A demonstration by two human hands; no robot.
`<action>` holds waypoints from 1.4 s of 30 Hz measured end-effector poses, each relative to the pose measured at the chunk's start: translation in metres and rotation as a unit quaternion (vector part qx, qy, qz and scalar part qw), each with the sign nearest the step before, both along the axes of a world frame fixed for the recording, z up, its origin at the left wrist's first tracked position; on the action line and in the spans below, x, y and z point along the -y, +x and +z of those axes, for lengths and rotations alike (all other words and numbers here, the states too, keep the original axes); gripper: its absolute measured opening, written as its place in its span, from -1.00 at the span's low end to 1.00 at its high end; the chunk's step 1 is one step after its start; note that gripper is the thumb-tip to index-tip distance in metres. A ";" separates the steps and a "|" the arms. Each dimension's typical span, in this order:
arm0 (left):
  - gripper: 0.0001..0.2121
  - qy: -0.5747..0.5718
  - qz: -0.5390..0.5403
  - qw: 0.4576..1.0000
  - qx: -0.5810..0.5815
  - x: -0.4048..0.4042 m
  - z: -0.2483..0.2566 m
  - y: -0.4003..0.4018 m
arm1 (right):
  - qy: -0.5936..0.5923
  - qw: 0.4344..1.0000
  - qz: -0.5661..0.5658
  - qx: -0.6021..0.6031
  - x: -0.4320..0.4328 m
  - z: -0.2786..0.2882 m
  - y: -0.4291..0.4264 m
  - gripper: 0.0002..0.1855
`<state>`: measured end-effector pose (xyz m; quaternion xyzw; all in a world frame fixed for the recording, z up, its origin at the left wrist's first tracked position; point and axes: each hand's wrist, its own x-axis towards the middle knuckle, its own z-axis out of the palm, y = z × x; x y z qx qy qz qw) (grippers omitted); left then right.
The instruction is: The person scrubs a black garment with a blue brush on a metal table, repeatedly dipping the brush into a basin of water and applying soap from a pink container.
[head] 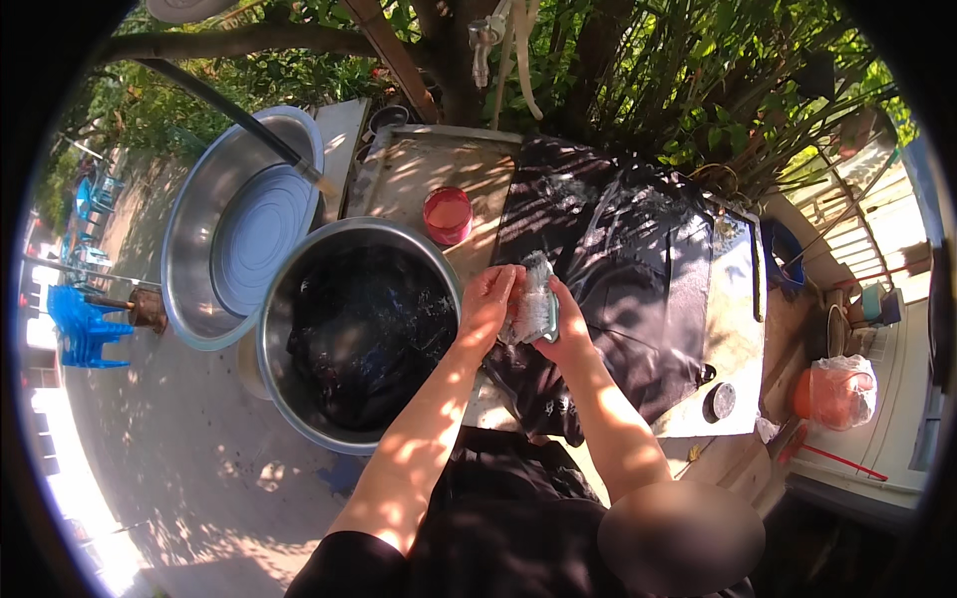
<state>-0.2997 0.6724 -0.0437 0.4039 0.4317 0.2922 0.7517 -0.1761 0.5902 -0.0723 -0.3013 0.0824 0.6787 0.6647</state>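
A scrubbing brush [534, 306] with pale bristles and a light green back is gripped in my right hand [570, 323], bristles facing left. Beside the bristles is my left hand [487, 303], its fingers close together; whether they touch the brush or hold anything is unclear. Under both hands, a wet black garment [635, 261] lies spread over a stone slab [729, 351]. To the left stands a round metal basin [359, 226] with dark cloth [359, 336] in water. An open red tub [448, 215] with pinkish contents sits on the slab behind the basin.
A larger metal basin [187, 247] leans at the far left, a dark pole [232, 112] crossing above it. A metal tap [481, 52] hangs at the back. A round dark lid [722, 401] rests on the slab's right. Blue plastic stools [86, 329] stand farther left.
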 end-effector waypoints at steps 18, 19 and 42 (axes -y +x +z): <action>-0.44 0.495 -0.159 0.747 -0.415 0.127 -0.115 -0.070 | -0.095 0.249 0.191 0.945 -0.138 -0.033 0.142 -0.32; -0.44 0.487 -0.154 0.756 -0.410 0.126 -0.118 -0.073 | -0.102 0.253 0.197 0.942 -0.143 -0.027 0.135 -0.31; -0.45 0.496 -0.162 0.715 -0.466 0.121 -0.097 -0.076 | 0.027 0.244 0.336 0.909 -0.072 -0.027 0.165 -0.25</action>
